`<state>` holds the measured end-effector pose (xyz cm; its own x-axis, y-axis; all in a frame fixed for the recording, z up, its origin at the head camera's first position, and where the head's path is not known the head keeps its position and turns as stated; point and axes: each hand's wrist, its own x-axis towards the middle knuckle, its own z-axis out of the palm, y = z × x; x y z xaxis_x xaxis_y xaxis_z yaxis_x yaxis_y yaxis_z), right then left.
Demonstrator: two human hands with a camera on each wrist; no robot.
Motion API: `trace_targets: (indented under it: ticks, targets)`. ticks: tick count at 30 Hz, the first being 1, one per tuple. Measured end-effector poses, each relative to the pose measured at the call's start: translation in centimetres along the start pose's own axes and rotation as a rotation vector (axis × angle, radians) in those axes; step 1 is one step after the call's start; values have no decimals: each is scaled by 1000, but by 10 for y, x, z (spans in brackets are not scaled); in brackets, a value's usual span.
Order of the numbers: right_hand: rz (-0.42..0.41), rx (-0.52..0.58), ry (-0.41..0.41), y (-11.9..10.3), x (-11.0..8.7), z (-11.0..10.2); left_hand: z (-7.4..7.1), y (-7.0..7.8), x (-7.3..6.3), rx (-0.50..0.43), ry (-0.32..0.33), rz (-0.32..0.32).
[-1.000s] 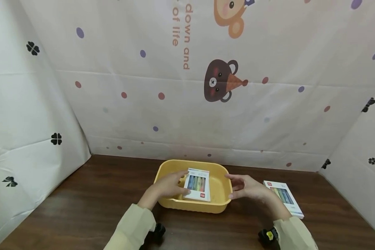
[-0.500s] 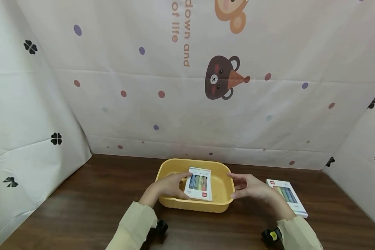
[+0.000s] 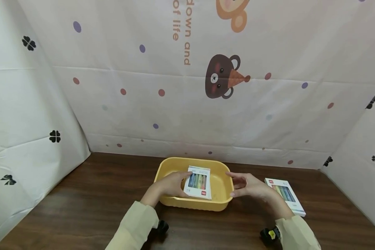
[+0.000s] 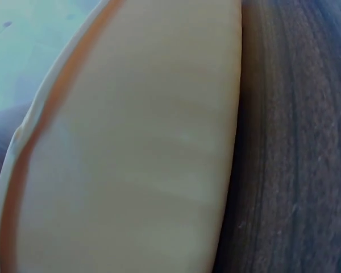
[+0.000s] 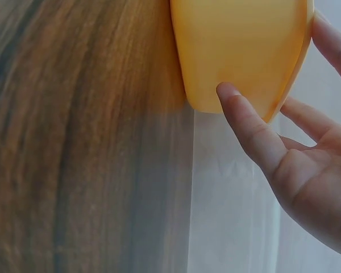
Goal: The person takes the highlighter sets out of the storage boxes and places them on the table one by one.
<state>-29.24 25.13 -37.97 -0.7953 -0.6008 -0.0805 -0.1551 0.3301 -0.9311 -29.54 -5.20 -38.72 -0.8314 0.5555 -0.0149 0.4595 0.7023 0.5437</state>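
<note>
A white box of crayons [image 3: 197, 183] with a clear window leans tilted inside a yellow plastic basket [image 3: 222, 203] on the table. My left hand [image 3: 172, 184] reaches over the basket's left side, its thumb and fingers bent around the box's left edge. Its other fingers are hidden. In the left wrist view the basket's pale outer wall [image 4: 131, 136] fills most of the picture. My right hand [image 3: 248, 186] holds the basket's right end, with the thumb on the outer wall and fingers at the rim, as the right wrist view shows.
A second white crayon box [image 3: 285, 197] lies flat on the dark wooden table [image 3: 81, 208], right of the basket and beside my right forearm. A printed white cloth [image 3: 128, 111] hangs behind the table and along both sides.
My left thumb has slid from the crayon box's face down to its lower left edge. My right hand stays on the basket. The basket and both boxes keep their places; the view tips slightly.
</note>
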Motion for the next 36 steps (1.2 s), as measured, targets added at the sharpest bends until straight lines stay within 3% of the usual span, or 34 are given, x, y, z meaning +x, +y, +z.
trace_targets:
  ticks: [24,36]
  targets:
    - [3,9,-4,-2,0,1,5,-1,0,-12,29,-44]
    - [2,17,-2,3,0,-1,2,-2,1,-175,51,-62]
